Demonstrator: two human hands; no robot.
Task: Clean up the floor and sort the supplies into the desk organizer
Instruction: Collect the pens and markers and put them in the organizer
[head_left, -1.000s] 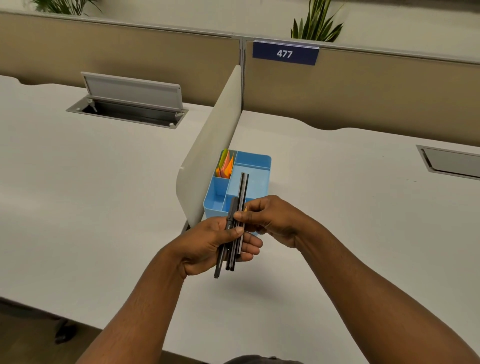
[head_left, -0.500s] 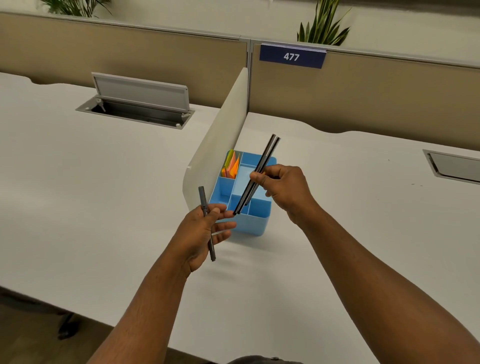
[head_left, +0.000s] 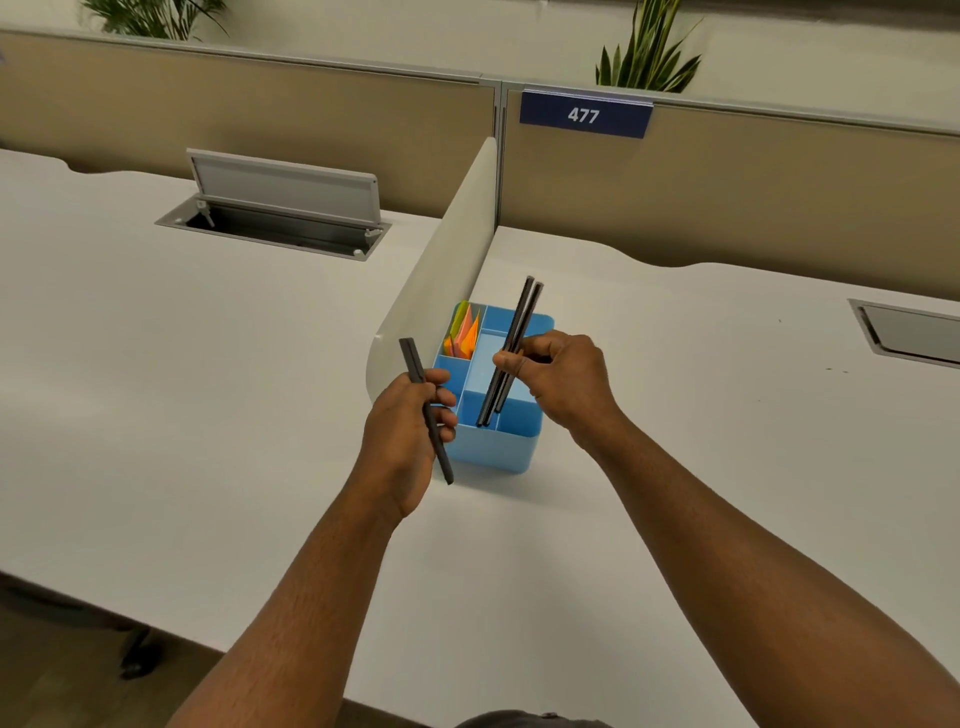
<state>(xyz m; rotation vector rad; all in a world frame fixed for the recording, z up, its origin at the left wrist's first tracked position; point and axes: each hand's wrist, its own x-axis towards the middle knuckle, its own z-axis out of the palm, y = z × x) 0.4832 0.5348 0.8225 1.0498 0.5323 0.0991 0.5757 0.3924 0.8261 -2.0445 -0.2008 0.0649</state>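
Head view: pens held over the blue desk organizer

Head camera looks down on a blue desk organizer (head_left: 498, 447) standing on a white desk (head_left: 675, 441), its left side just beside a cream divider panel (head_left: 441, 275). The organizer is split into several compartments. The far-left compartment holds orange, pink and green sticky notes (head_left: 461, 332), standing on edge.

Two dark pens (head_left: 511, 348) are held together as a pair, tilted, with the upper ends pointing far and right. Their lower ends sit inside a near compartment of the organizer; whether they touch its floor cannot be told. The right hand (head_left: 561, 379) pinches this pair at about mid-length, thumb and curled fingers closed round both pens.

A single dark pen (head_left: 426, 410) is held at the near-left corner of the organizer, its upper end pointing far and left, its lower end hanging in front of the organizer's near wall. The left hand (head_left: 405, 441) grips it with fingers wrapped round the middle of the barrel.

Both forearms enter from the near edge of the view.

On the desk to the left of the divider, a grey cable hatch (head_left: 280, 208) stands with its lid raised. A second hatch (head_left: 909, 332) lies flat at the far right. Tan partition walls run along the far side, and a blue sign (head_left: 584, 114) reading 477 is fixed to the right one. Green plants (head_left: 644, 52) rise behind the partitions.
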